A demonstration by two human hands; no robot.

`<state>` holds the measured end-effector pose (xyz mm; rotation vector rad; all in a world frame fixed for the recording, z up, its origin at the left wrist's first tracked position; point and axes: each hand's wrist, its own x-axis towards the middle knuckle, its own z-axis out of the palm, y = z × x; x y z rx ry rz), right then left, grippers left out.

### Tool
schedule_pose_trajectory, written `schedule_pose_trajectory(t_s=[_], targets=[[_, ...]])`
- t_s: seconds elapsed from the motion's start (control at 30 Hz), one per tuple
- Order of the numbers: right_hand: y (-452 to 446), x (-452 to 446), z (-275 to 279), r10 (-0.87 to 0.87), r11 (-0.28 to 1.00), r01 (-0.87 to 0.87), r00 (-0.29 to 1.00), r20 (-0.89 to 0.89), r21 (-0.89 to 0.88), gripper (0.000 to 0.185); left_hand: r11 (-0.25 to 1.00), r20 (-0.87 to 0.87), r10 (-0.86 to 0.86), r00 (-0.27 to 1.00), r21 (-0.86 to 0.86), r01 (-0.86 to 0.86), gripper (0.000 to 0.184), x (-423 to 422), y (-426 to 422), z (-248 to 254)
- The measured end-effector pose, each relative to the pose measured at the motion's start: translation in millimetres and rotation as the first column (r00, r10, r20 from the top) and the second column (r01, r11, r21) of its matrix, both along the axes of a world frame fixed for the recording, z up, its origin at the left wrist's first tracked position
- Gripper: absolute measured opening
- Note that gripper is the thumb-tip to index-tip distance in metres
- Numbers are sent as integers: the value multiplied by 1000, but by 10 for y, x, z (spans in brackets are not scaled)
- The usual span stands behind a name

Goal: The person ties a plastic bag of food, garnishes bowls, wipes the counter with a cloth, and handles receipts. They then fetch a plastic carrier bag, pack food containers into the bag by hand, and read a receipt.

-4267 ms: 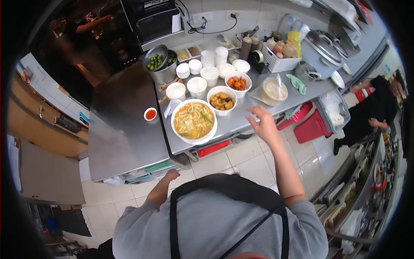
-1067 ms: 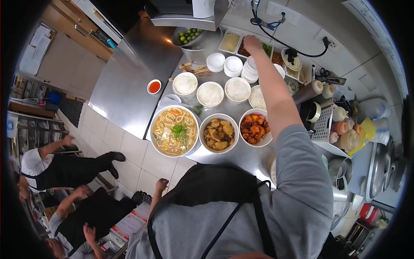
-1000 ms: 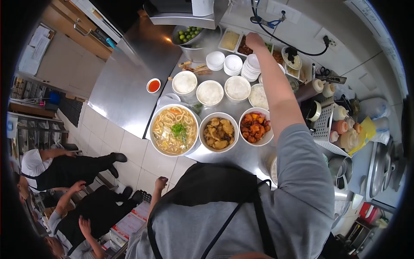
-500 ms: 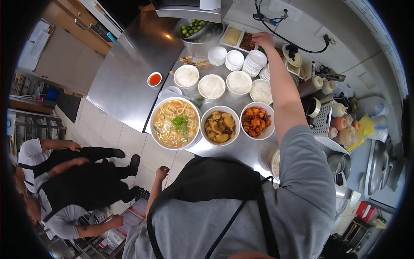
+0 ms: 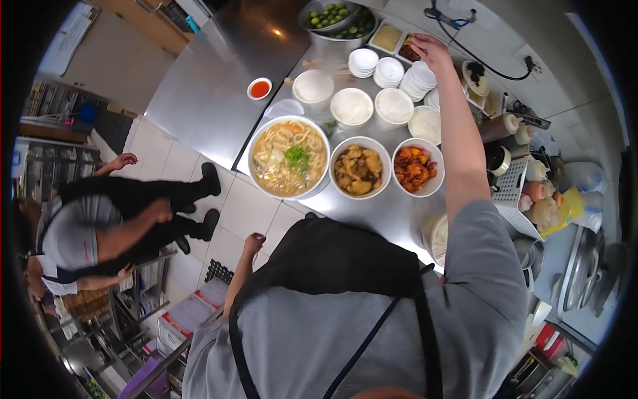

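My right hand reaches to the far side of the counter, its fingers pinched at a small white tub of dark brown bits. What lies between the fingertips is too small to make out. Below my left side hangs my left hand, fingers curled in and nothing visible in them, apart from the counter. Closest to me stand a large bowl of noodle soup with chopped greens, a bowl of brown fried pieces and a bowl of red-glazed pieces.
Behind them are several tubs of white rice, stacked white saucers and a pot of green limes. A cup of red sauce sits left. Sauce bottles fill a white basket at right. Two people stand at left.
My view has shifted, so the counter appears farther right and higher. My right hand stays at the brown tub, with its fingers slightly raised. The people at left have changed posture.
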<state>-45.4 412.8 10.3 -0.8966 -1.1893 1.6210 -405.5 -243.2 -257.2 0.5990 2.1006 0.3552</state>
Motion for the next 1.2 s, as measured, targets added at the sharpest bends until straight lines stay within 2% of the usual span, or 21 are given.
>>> schedule_pose_trajectory(t_s=[0.1,0.13,0.2,0.3,0.33,0.4,0.43,0.5,0.63,0.7,0.73,0.83,0.87,0.93,1.0,1.03,1.07,1.1,1.13,1.17,1.2], targets=[[-858,-534,383,242,969,-245,961,136,10,21,999,25,18,1000,-37,-17,24,99,99,124],[-1192,-757,495,247,960,-278,905,346,42,21,998,25,2,1000,-55,-1,23,117,118,136],[-1670,-1078,459,488,852,-522,820,301,42,20,998,33,-5,999,-58,7,23,124,138,110],[-2280,-1437,442,633,686,-726,627,454,46,16,999,47,-22,999,-39,24,22,72,178,99],[-2373,-1533,371,628,691,-722,630,456,45,16,999,53,-23,998,-21,25,21,45,182,78],[-2543,-1680,344,415,598,-791,445,794,130,16,999,51,-36,998,-16,37,21,-11,201,63],[-2611,-1702,385,410,604,-786,447,796,130,16,999,50,-45,998,-12,45,21,-35,208,69],[-2751,-1720,486,134,614,-717,507,852,330,9,998,50,-67,997,-4,67,20,-85,226,49],[-2956,-1764,462,8,677,-609,568,823,414,11,965,39,-259,965,-33,261,22,-210,339,-54],[-3022,-1655,424,136,498,-838,331,934,224,24,930,44,-358,933,-71,361,25,-276,415,-161],[-3089,-1562,440,119,537,-814,331,936,220,24,917,5,-392,920,-81,391,25,-304,453,-243],[-3221,-1074,547,-79,631,-638,513,855,441,34,885,94,-462,882,-19,465,26,-432,602,-361],[-3265,-821,635,-118,675,-598,492,862,433,34,885,127,-460,879,-15,465,27,-466,665,-397],[-3400,-289,817,-222,757,-392,598,771,522,32,868,152,-483,862,-49,495,27,-494,795,-382],[-3508,368,774,-438,814,-70,580,687,577,23,881,180,-445,877,-84,465,24,-434,905,-299],[-3708,722,970,-482,841,101,585,652,531,19,876,166,-457,874,-84,475,23,-368,935,-215],[-3732,1243,763,-617,774,157,403,676,613,18,866,165,-477,863,-79,494,23,-308,957,-176],[-3824,1721,677,-627,778,259,350,695,572,18,862,166,-487,858,-69,502,23,-259,971,-143],[-4031,2057,734,-633,749,398,197,748,529,20,860,165,-491,855,-59,506,23,-205,970,-115],[-4086,2617,450,-670,692,348,-18,742,633,18,857,139,-502,854,-51,512,23,-112,955,-62],[-4126,3108,194,-573,704,413,-151,806,578,19,856,131,-505,853,-48,514,23,-20,930,-24]])
